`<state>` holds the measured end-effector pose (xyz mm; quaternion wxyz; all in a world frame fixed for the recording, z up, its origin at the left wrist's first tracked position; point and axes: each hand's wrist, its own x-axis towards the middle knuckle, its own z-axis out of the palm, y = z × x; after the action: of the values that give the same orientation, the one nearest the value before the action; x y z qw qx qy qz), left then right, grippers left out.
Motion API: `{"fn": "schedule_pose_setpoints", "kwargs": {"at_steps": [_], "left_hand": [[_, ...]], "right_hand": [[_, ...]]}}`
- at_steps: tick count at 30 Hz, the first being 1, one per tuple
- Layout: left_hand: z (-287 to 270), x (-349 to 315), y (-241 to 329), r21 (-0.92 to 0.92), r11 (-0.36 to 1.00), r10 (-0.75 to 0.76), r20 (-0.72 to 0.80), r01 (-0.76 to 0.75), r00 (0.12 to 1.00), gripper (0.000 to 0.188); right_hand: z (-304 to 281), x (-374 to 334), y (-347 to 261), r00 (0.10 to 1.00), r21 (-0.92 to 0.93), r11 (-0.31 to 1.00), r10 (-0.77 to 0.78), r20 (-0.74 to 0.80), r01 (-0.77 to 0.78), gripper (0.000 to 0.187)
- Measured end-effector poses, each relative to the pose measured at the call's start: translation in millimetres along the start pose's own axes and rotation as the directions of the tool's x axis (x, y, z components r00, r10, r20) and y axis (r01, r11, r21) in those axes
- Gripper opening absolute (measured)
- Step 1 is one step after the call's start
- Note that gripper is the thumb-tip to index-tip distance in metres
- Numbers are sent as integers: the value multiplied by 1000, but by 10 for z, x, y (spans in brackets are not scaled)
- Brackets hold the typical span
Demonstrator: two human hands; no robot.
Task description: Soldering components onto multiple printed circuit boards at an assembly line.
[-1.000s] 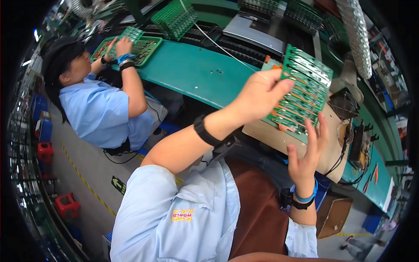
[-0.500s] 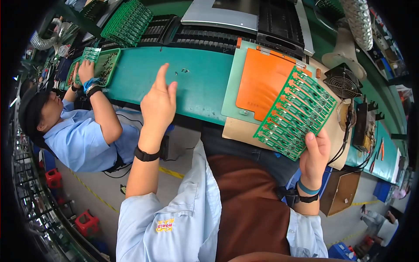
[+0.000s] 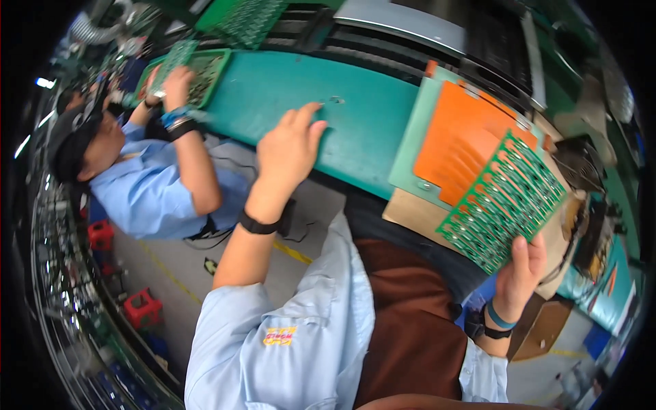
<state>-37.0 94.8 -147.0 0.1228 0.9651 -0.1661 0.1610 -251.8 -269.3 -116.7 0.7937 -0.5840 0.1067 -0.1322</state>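
Observation:
My right hand (image 3: 523, 273) grips a green circuit board panel (image 3: 502, 201) by its near right edge, thumb on top. The panel is tilted, with rows of small boards on it, and overlaps an orange plate (image 3: 447, 137) on a pale green base (image 3: 410, 164). My left hand (image 3: 290, 147) is over the green work mat (image 3: 260, 89), index finger stretched out and thumb apart. Just beyond its fingertip lie a few tiny dark parts (image 3: 335, 100), too blurred to name. Nothing shows between these fingers.
At the left a co-worker (image 3: 147, 178) in a blue shirt holds another green board panel (image 3: 176, 61) over a green tray (image 3: 212, 75) of small parts. More panels (image 3: 249, 20) stand at the back. Brown cardboard (image 3: 417, 215) lies under the base; a dark fan (image 3: 577, 160) stands right.
The whole view has swung, so the bench sits farther right in the picture and is blurrier. My left fingertip is closer to the tiny parts. My right hand still holds the panel.

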Motion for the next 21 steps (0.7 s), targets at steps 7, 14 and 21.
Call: {"fn": "schedule_pose_setpoints", "kwargs": {"at_steps": [7,14,21], "left_hand": [[-78,-8,48,-46,991,-113,162,122,980,29],[-11,2,81,-74,994,-79,49,82,996,30],[-87,-6,40,-69,996,-52,51,56,997,28]], "right_hand": [[-32,53,12,999,-12,1000,15,31,-14,38],[-65,31,-25,1000,-14,1000,12,19,-11,38],[-52,9,-11,1000,-11,1000,14,-3,-14,40]]}}
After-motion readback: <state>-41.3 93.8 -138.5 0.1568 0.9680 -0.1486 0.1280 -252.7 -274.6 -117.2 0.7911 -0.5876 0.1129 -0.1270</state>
